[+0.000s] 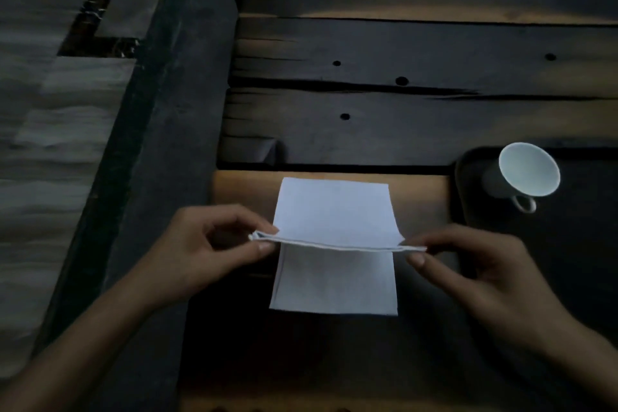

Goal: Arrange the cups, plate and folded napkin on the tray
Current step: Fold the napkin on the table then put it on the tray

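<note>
A white napkin lies on the wooden table in front of me, partly folded, with a raised crease across its middle. My left hand pinches the left end of that crease. My right hand pinches the right end. A dark tray sits at the right, partly cut off by the frame edge. One white cup with a small handle stands on the tray's near-left corner. No plate is in view.
The table is made of dark wooden planks with gaps and small holes. Its left edge runs along a dark beam, with pale flooring beyond. The scene is dim.
</note>
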Available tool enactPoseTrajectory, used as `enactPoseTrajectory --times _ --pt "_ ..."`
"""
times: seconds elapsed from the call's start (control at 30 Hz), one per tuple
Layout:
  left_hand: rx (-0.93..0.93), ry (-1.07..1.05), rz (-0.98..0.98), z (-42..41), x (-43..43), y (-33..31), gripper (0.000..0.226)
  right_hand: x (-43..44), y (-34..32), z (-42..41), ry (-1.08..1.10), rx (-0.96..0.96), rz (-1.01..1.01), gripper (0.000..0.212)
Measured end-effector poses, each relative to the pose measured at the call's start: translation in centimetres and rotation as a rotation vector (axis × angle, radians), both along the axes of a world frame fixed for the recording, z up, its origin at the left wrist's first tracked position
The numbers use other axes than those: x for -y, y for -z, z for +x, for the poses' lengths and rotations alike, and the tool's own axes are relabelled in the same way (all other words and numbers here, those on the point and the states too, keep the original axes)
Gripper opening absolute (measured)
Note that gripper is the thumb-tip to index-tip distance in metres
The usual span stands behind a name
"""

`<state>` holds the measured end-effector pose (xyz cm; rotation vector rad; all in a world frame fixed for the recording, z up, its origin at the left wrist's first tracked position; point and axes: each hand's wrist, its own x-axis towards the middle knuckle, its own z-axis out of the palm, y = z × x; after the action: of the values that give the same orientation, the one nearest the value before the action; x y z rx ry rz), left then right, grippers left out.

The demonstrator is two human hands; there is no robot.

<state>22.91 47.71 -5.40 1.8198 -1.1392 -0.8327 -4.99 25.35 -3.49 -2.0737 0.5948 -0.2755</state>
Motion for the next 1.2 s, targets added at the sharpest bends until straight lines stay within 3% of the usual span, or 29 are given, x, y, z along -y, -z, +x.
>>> enactPoseTrajectory --times 0.1,0.33,0.57,0.83,1.03,1.13,1.2 --pt "-0.011 0.009 0.039 -2.1 -2.1 2.3 0.021 -1.6 2.0 -1.6 -0.001 -0.037 -0.003 0.020" --pt "0.297 0.046 0.041 -5.6 -4.5 7.2 0.029 -3.8 6.8 -3.9 -0.042 -0.106 -0.195 0.022" --pt "0.494 0.092 -0.048 -6.4 -5.4 9.9 0.020 -4.9 10.6 -5.3 -0.098 -0.072 -0.342 0.018" --pt "0.547 0.088 -0.042 -7.4 -6.7 11.2 0.028 -6.5 11.8 -6.0 -0.078 -0.082 -0.423 0.018" --pt "0.576 0.011 -0.052 -9.3 -3.7 10.7 0.034 -7.5 11.2 -2.5 0.096 -0.115 -0.432 0.039" --pt "0.696 0.080 0.100 -9.9 1.5 10.1 0.051 -7.2 11.0 3.2 0.117 -0.285 -0.354 0.059" --pt "0.756 0.099 0.257 -9.4 5.3 10.1 0.063 -6.5 11.8 7.0 0.101 -0.380 -0.369 0.060"
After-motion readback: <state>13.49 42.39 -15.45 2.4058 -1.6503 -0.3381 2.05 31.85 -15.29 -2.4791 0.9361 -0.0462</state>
